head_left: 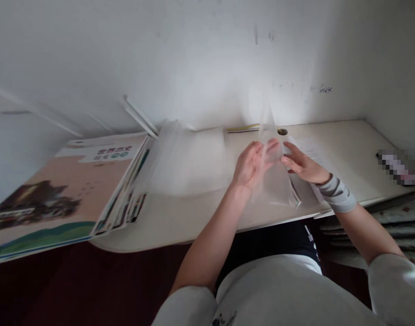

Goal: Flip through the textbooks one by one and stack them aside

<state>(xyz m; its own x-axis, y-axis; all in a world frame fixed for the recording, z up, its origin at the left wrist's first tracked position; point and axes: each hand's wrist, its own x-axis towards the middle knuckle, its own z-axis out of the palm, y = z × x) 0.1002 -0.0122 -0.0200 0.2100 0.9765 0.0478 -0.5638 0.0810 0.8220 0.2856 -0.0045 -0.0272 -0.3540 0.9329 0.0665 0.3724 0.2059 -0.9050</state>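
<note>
A clear plastic sleeve (275,181) stands upright above the desk, its top narrowing to a point. My left hand (250,165) grips it from the left side, and some of its fingers show through the film. Close to the sleeve's right side is my right hand (304,166), with fingers apart and a grey wrap around the wrist. Whether its fingertips touch the film I cannot tell. Left of my hands lies a blurred stack of clear plastic sleeves (190,158). Printed sheets (305,151) lie partly hidden behind my right hand.
A pile of books (74,181) with a pink illustrated cover on top fills the left end of the cream desk (180,222). A yellow-edged flat item (243,128) and a small dark round object (282,131) lie by the wall. A phone-like object (397,167), pixelated, rests at the right.
</note>
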